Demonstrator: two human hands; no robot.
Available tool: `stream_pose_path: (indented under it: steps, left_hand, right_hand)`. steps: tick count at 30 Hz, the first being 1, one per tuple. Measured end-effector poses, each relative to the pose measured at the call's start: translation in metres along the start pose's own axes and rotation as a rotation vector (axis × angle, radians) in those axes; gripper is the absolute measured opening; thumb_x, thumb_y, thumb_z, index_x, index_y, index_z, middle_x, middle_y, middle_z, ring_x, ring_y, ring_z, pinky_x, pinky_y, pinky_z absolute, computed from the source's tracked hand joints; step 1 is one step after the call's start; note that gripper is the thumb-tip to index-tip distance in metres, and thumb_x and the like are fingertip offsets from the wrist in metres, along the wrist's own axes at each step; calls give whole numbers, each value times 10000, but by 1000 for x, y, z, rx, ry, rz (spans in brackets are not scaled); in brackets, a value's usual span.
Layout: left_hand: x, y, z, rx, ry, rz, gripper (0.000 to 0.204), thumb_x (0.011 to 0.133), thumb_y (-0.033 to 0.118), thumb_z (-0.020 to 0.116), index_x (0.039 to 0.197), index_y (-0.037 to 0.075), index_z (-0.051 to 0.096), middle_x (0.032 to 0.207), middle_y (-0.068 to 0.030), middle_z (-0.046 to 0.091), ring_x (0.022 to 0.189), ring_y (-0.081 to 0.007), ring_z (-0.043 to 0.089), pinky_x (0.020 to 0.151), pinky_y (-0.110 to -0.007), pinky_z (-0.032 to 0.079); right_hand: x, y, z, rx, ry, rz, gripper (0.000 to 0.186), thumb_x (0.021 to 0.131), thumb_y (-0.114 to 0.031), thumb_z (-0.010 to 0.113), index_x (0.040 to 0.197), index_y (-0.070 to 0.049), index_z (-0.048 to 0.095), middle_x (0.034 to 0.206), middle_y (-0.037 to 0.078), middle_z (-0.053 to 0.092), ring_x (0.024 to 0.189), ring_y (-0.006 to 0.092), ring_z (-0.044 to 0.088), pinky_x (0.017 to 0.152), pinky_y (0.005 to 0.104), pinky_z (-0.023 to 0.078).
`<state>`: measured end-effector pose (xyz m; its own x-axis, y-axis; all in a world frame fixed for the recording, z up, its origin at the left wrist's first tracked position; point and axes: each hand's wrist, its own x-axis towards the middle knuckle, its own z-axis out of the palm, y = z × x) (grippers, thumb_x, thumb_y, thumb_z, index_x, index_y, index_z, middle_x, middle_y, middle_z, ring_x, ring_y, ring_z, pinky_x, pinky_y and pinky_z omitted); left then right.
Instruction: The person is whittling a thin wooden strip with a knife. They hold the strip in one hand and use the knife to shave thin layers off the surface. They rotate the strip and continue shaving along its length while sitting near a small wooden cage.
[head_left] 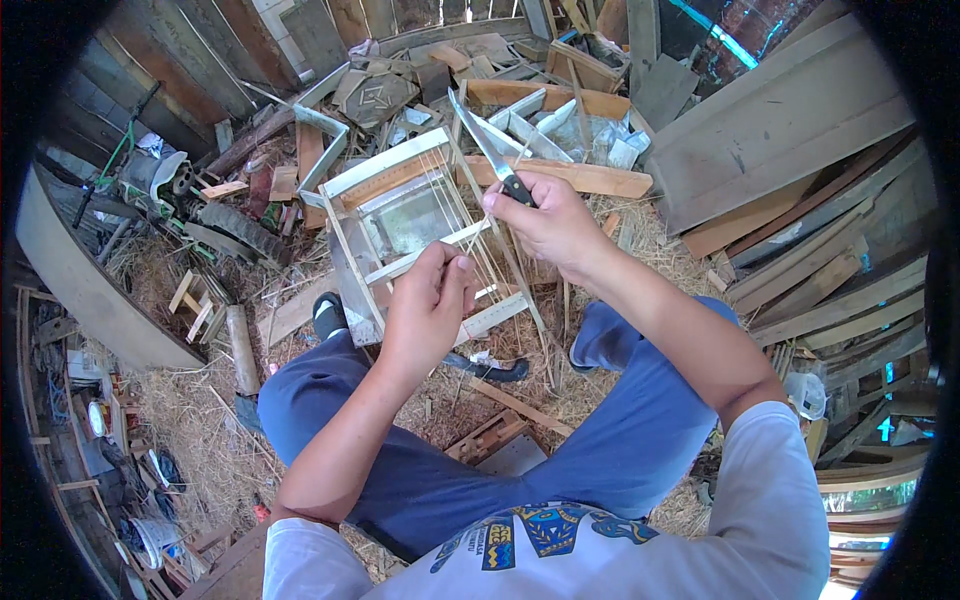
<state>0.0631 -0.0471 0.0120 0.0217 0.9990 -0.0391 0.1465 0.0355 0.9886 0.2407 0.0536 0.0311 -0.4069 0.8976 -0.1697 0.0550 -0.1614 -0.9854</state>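
Observation:
My right hand [555, 225] is closed round the black handle of a knife [490, 150], its curved blade pointing up and away to the left. My left hand [430, 295] is closed with the fingers pinched together, and what they hold, if anything, I cannot make out. Below both hands, between my knees, stands a light wooden box frame [385, 165] with crossbars and a see-through panel. Several thin wooden sticks [478, 262] run lengthwise along its right side, near my left fingertips. The knife is apart from the frame, above its right edge.
Straw and wood scraps cover the ground. Beyond the frame lies a heap of boards and offcuts [560, 175]. Long planks [790, 130] are stacked on the right. A wheel and machine parts [235, 225] lie to the left, near a curved panel [95, 280]. A dark curved object [500, 370] lies between my feet.

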Motion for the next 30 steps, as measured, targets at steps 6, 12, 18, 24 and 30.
stream_pose_path:
  steps: [6, 12, 18, 24, 30]
  left_hand:
    - [5, -13, -7, -74, -4, -70, 165, 1120, 151, 488, 1071, 11, 559, 867, 7, 578, 726, -55, 475, 643, -239, 396]
    - [7, -12, -7, -84, 52, 40, 175, 1109, 151, 512, 1023, 14, 581, 813, 22, 559, 719, -30, 469, 624, -234, 400]
    - [8, -14, -13, 26, 165, 61, 158, 1086, 129, 539, 983, 22, 591, 697, 46, 465, 645, -37, 396, 568, -253, 348]
    - [7, -9, -16, -9, 163, 52, 146, 1080, 131, 552, 988, 27, 597, 685, 54, 436, 639, -37, 372, 557, -253, 319]
    - [6, 3, -18, -133, 141, 13, 156, 1085, 137, 552, 991, 21, 598, 727, 62, 448, 676, -23, 379, 574, -241, 321]
  right_hand:
    - [6, -3, -15, -2, 83, -54, 230, 1013, -243, 697, 1103, -34, 729, 870, -31, 677, 760, 45, 542, 679, 251, 445]
    - [7, 7, -19, -434, 148, -294, 373, 1073, -351, 570, 1111, -12, 721, 759, 102, 667, 716, 166, 617, 687, 338, 489]
    - [-15, 8, 6, -845, 130, -396, 255, 1014, -307, 617, 928, -74, 673, 674, 178, 646, 625, 371, 677, 577, 474, 509]
    - [-4, -6, 8, -858, 241, -408, 252, 997, -302, 612, 862, -94, 654, 647, 181, 641, 610, 416, 657, 548, 531, 495]
    - [-4, -7, 11, -890, 175, -443, 279, 998, -313, 614, 841, -86, 651, 640, 171, 641, 606, 404, 662, 542, 514, 499]
